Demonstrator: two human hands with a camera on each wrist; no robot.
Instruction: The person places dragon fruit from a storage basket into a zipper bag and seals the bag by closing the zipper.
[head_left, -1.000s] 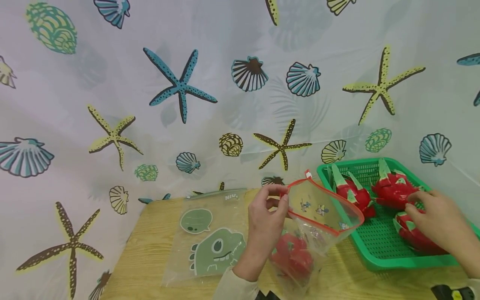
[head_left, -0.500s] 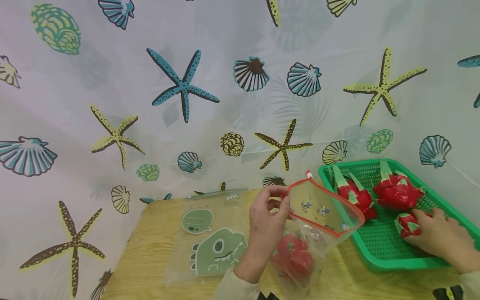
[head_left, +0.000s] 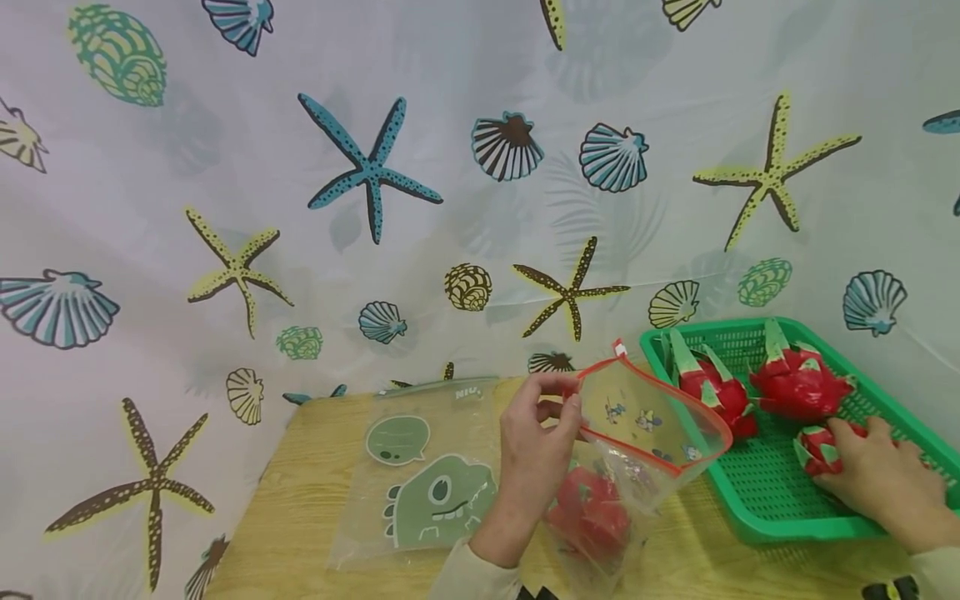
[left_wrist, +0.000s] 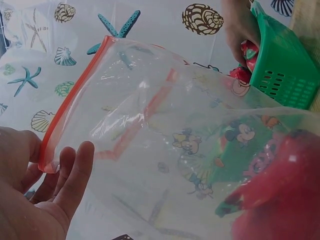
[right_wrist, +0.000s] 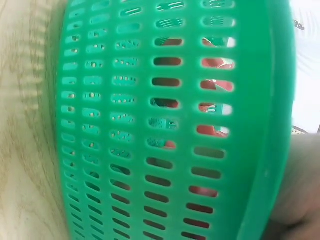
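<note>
My left hand (head_left: 536, 446) pinches the red zip edge of a clear zip bag (head_left: 633, 471). The bag's mouth gapes wide, and a dragon fruit (head_left: 588, 510) sits inside it near the bottom. Cartoon figures are printed on the bag's plastic (left_wrist: 125, 120) in the left wrist view. To the right, inside a green basket (head_left: 787, 530), my right hand (head_left: 885, 479) grips another dragon fruit (head_left: 817, 450), its fingers over the top and the thumb at the near side. Much of that fruit is hidden under the hand. In the right wrist view the basket's slotted wall (right_wrist: 185, 115) blocks most of the fruit.
Two more dragon fruits, one at the left (head_left: 716, 396) and one at the back (head_left: 802, 385), lie in the basket. A flat zip bag with a green dinosaur print (head_left: 442, 500) lies on the wooden table (head_left: 292, 500). Behind hangs a shell-patterned curtain (head_left: 420, 67).
My right hand has come down into the basket and closed round the nearest dragon fruit. The left hand keeps holding the bag's mouth apart in the same place.
</note>
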